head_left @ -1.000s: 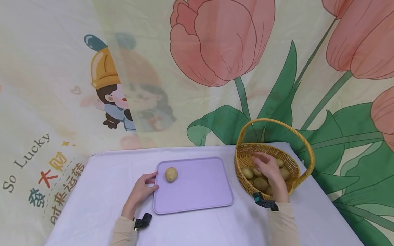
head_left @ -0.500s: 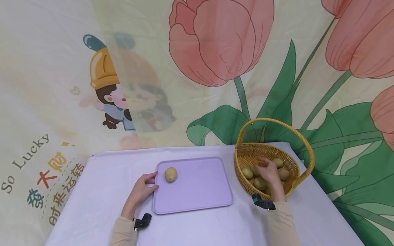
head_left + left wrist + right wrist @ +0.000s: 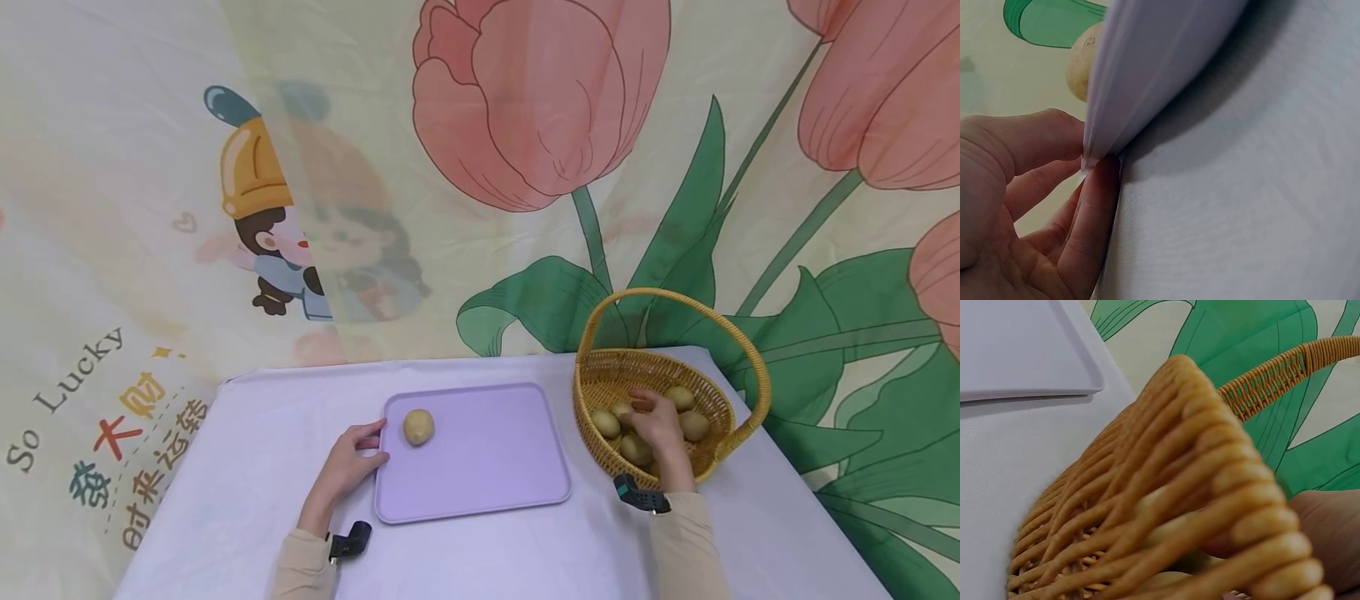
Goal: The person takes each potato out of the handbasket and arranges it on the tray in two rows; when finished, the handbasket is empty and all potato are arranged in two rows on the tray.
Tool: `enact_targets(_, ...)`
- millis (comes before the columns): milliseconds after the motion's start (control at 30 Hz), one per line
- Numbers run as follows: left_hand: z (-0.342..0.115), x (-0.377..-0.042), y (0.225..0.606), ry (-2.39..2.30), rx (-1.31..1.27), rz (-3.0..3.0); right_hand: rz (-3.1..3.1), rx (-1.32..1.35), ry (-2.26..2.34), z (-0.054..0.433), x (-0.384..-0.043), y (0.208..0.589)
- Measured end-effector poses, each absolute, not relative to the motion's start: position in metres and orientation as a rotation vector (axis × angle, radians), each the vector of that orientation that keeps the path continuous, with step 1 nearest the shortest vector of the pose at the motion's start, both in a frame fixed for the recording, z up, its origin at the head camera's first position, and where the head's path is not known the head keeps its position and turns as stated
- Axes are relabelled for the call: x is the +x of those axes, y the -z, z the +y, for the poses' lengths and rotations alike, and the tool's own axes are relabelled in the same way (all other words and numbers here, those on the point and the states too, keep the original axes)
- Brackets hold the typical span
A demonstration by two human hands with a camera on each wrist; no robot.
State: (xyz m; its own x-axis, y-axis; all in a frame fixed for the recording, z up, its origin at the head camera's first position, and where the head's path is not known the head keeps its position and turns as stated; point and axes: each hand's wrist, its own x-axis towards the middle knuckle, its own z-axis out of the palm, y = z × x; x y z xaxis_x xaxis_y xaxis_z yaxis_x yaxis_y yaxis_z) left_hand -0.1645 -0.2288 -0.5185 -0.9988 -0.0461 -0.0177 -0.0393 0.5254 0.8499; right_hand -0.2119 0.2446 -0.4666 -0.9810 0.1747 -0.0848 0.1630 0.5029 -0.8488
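Observation:
On the left, my left hand [image 3: 348, 462] holds the left edge of a lilac tray [image 3: 487, 475]. In the left wrist view its thumb lies against the rim, with fingers at the tray's underside. One potato [image 3: 418, 427] lies on the tray near its upper left corner. My right hand [image 3: 660, 425] reaches down into a wicker basket [image 3: 600, 367], fingers bent among several potatoes [image 3: 636, 448]. The basket's woven side [image 3: 1166, 462] hides most of that hand in the right wrist view; I cannot tell whether its fingers hold a potato.
A tall arched handle [image 3: 675, 296] rises over the basket. White cloth [image 3: 465, 558] covers the table. Behind it hangs a curtain printed with tulips [image 3: 555, 100]. The basket stands to the right of the tray, close to the table's right edge.
My right hand has lowered slightly inside the basket, its fingers drawing in among the potatoes. My left hand, the tray and the potato on it stay in place.

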Motion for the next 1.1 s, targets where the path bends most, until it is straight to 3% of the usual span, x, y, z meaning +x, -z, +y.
enact_targets(433, -0.23, -0.166, 0.521, 1.536, 0.078, -2.724, -2.79, -0.326, -1.401, 0.244, -0.211, 0.467)
enact_targets(1100, -0.229, -0.164, 0.518, 1.533, 0.056, -2.724, -2.651, -0.301, -1.652, 0.24, -0.203, 0.445)
